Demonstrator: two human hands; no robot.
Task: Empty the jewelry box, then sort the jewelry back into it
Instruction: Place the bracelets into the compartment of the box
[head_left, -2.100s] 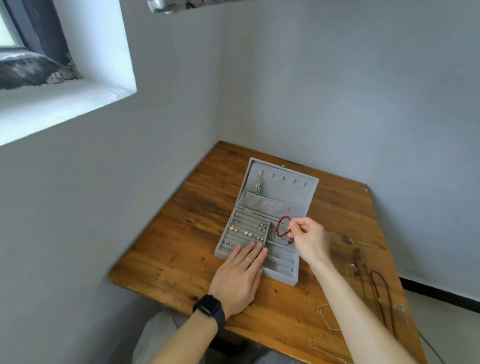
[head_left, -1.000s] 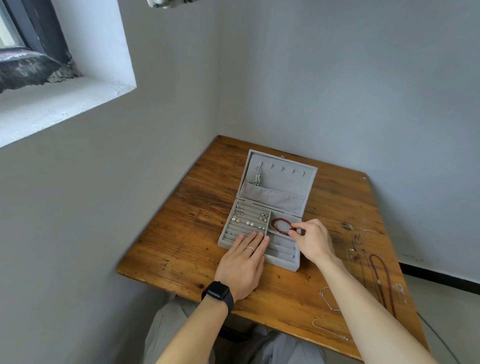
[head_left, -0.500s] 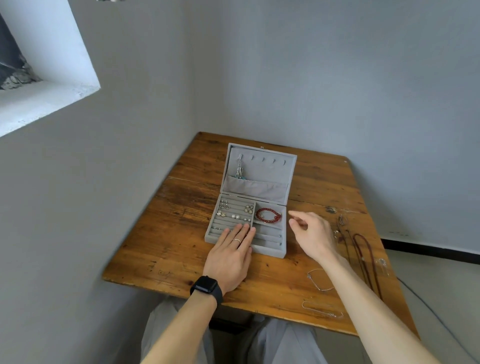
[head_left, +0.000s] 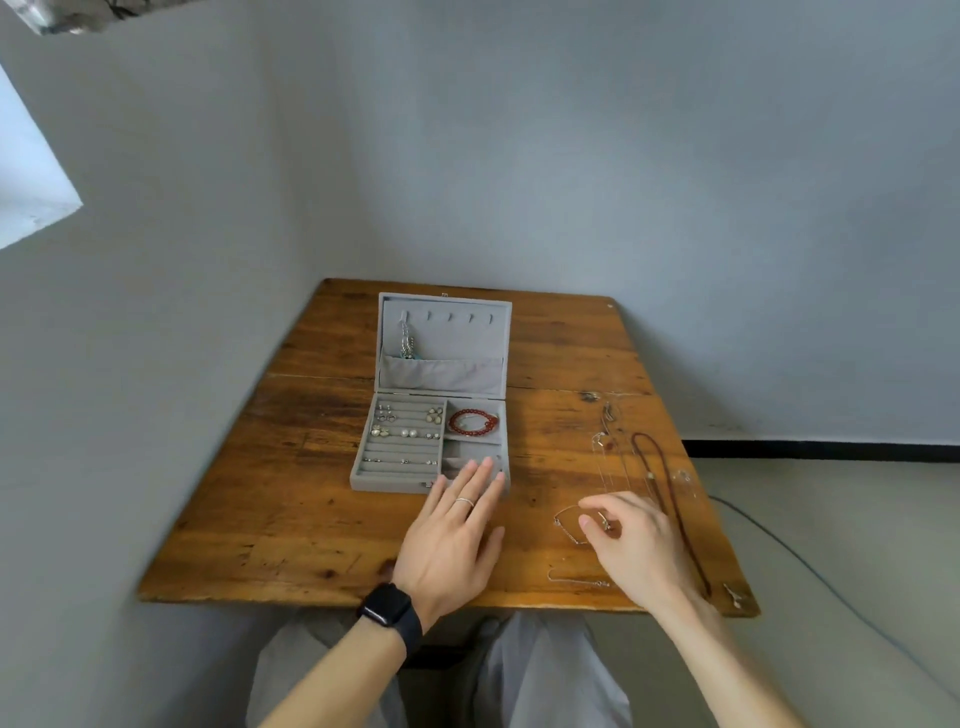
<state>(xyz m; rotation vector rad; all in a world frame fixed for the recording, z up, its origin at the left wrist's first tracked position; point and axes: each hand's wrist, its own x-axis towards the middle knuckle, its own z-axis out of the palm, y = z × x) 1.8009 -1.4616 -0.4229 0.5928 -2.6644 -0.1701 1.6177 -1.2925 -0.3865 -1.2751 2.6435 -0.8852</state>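
Head view. Grey jewelry box (head_left: 403, 470) open on the wooden surface (head_left: 311, 519), near the far left corner, lid (head_left: 467, 332) raised at the back. Silver chain (head_left: 407, 340) hung from the leftmost hook inside the lid, lower end tucked into the lid pocket. Small earrings (head_left: 405, 431) set along the slotted rows in the left part of the tray. Red bead bracelet (head_left: 472, 421) coiled in the top right compartment. Left hand (head_left: 452, 540) flat, palm down, fingers (head_left: 485, 470) straight and together, tips resting on the front right corner of the box; holding nothing. Ring (head_left: 464, 501) on one finger, dark watch (head_left: 389, 610) at the wrist. Right hand (head_left: 634, 545) low over the surface to the right of the box, loosely curled, thumb and forefinger (head_left: 589, 503) parted above a thin chain (head_left: 563, 522) lying there; contact with the chain not clear. Dark cord necklace (head_left: 670, 499) stretched along the right edge, more fine chains (head_left: 602, 441) beside it, another (head_left: 576, 579) near the front edge.
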